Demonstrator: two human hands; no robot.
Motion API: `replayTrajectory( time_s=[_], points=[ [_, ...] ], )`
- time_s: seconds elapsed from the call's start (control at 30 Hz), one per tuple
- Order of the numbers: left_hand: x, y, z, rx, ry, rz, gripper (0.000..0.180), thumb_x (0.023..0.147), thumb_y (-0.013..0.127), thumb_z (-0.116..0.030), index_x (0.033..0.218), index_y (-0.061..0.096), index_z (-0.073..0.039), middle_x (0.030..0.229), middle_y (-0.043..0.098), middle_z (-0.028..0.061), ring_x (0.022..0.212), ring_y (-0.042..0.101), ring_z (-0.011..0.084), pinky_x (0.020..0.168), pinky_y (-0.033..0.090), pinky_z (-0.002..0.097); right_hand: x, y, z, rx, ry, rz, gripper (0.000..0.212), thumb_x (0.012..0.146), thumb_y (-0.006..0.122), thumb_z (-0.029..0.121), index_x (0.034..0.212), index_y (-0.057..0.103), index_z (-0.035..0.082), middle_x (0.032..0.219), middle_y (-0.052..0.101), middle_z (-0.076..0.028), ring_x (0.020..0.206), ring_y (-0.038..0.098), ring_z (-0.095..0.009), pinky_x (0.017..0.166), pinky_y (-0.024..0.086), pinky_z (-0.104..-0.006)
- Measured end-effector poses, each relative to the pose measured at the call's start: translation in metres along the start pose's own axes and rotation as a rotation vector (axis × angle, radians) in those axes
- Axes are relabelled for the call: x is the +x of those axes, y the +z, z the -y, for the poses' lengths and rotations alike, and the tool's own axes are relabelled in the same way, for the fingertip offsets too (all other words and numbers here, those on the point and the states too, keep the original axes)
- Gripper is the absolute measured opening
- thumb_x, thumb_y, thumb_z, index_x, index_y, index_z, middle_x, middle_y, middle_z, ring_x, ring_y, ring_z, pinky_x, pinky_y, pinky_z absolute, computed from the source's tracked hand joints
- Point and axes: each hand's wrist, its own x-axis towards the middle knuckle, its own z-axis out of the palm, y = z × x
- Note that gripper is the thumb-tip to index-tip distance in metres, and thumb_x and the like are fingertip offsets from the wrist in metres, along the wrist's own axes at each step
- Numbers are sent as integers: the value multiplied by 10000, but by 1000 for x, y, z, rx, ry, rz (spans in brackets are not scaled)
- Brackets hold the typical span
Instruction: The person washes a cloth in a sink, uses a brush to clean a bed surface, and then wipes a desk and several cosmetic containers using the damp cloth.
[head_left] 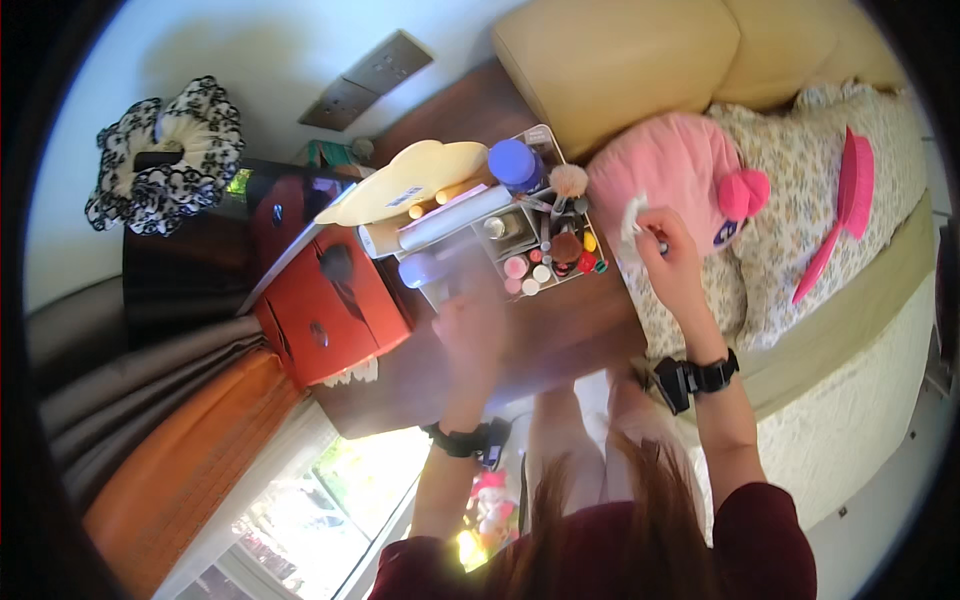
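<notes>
My right hand (670, 258) is raised over the bed's edge, its fingers pinched on a crumpled white tissue (634, 220). Smeared by motion, my left hand (472, 328) hovers over the brown wooden table (540, 345); its fingers cannot be made out. Just beyond it is a blurred container with a lilac-blue cap (416, 270). A clear makeup organizer (505, 232) stands farther back, holding small pots, brushes and tubes. Among these are a fluffy makeup brush (569, 181) and a jar with a blue lid (514, 163).
An orange-red drawer box (335, 300) and a mirror stand at the left, near curtains (190, 460) and a bright window. To the right, the bed carries a pink cushion (655, 165), floral pillows (780, 160) and a pink comb (852, 190). A black-and-white ruffled item (165, 155) hangs at far left.
</notes>
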Motion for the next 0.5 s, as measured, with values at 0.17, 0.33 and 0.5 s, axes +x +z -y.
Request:
replayTrajectory(
  time_s=[0.17, 0.33, 0.5],
  points=[
    [-36, -30, 11, -124, -77, 52, 244, 679, 722, -78, 750, 489, -70, 883, 490, 95, 844, 488, 287, 723, 342, 390, -36, 24, 7, 366, 91, 186, 121, 807, 527, -26, 919, 517, 17, 891, 508, -61, 833, 509, -153, 718, 423, -255],
    [-46, -64, 10, -28, 51, 94, 317, 618, 769, -112, 751, 484, -74, 932, 524, 94, 864, 501, 285, 762, 339, 385, -57, 24, 20, 334, 53, 312, 135, 801, 530, -26, 923, 521, 31, 896, 505, -60, 827, 495, -159, 701, 414, -257],
    [-25, -111, -29, 102, 200, -22, 642, 567, 837, -263, 1072, 482, -88, 1230, 448, 148, 1126, 404, 310, 884, 320, 437, -43, 7, 26, 569, 129, -3, 204, 820, 555, 32, 1024, 567, 24, 899, 555, -73, 829, 565, -144, 736, 460, -254]
  ],
)
